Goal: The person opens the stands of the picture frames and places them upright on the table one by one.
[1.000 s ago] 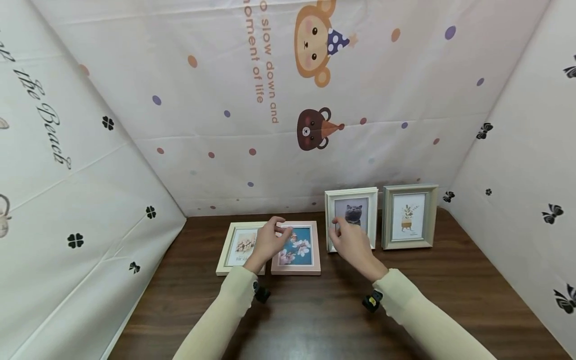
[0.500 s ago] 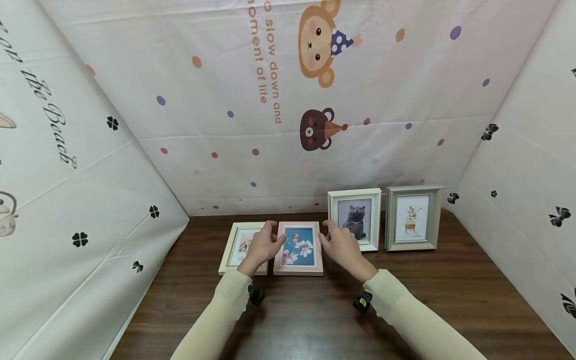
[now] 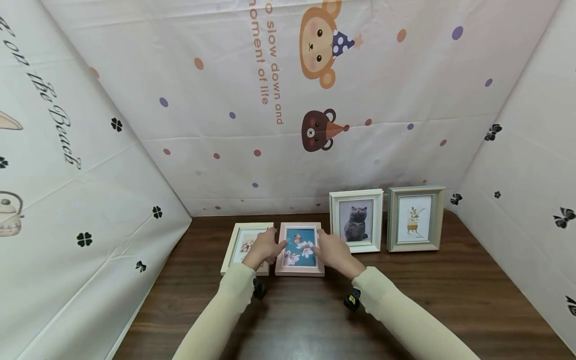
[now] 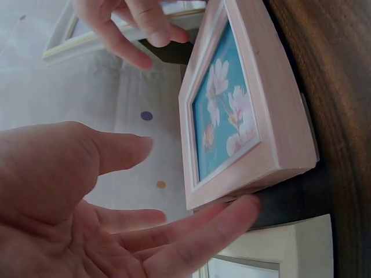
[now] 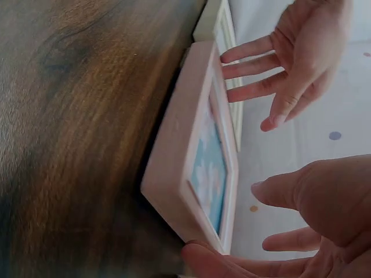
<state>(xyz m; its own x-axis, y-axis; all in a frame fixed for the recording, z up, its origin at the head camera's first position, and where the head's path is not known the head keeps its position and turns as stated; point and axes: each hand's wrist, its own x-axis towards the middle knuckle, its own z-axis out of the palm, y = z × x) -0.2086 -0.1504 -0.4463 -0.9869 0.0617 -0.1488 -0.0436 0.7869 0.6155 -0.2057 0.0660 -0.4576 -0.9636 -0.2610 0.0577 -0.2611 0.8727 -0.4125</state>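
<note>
Pink frame [image 3: 300, 249] — between 2 hands [image 3: 264, 247] [image 3: 335, 251].

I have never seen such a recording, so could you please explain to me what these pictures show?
No machine here: a person works bare-handed. The wide view comes from a camera worn on the head; the close views come from wrist cameras. On the table, a pink-framed picture and a cream-framed picture lie flat; a white-framed picture and a grey-green-framed picture stand to the right. The left hand and right hand are at either side of the pink-framed picture; neither seems to grip it.
</note>
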